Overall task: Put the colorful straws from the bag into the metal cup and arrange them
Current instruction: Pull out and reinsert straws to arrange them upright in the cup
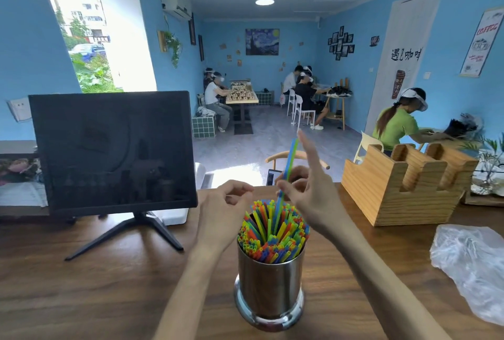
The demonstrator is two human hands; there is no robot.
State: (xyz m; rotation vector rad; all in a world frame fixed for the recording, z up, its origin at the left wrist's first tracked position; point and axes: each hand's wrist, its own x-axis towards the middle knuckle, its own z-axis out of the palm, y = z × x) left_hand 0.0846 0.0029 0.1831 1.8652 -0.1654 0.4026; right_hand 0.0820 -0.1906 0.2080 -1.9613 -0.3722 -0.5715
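Observation:
A shiny metal cup (270,287) stands on the wooden counter near the front edge, packed with several colorful straws (272,233). My right hand (308,197) hovers just above and behind the cup and pinches a blue and a green straw (289,162), lifted higher than the rest, with its index finger pointing up. My left hand (226,208) floats to the left of the straw tops, fingers loosely curled with the fingertips close together; nothing shows in it. The clear plastic bag (471,266) lies crumpled at the right edge of the counter.
A dark monitor (111,151) on a black stand sits at the left of the counter (109,285). A wooden holder (403,184) stands at the back right. Beyond the counter, several people sit at tables in a blue room.

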